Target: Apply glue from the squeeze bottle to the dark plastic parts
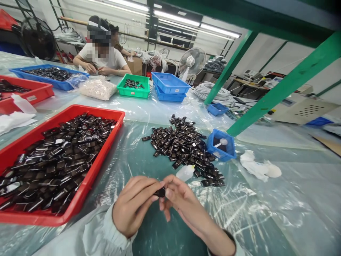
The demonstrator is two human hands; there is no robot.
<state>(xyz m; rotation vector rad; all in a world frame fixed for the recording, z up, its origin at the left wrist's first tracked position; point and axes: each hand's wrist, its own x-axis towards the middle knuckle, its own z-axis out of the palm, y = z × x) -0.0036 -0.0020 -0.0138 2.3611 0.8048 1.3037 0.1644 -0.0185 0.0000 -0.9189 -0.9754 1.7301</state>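
Note:
Between my two hands is a small glossy black plastic piece (160, 192), held above the table near its front. My left hand (135, 202) pinches it from the left, fingers closed together. From the right, the thumb and forefinger of my right hand (183, 201) close on the same piece, while its lower fingers curl beneath. Just beyond my hands lies a white squeeze bottle (185, 172) on its side. Behind that spreads a loose heap of similar black pieces (183, 144). My fingers cover part of the held piece.
A large red tray (105, 156) full of black pieces stands at left. A small blue bin (226, 156) with a white scoop (221, 143) and crumpled tissue (257, 165) lie right. Farther back are a green tray (133, 93), blue trays (170, 83), green posts (282, 85) and a seated person (102, 58).

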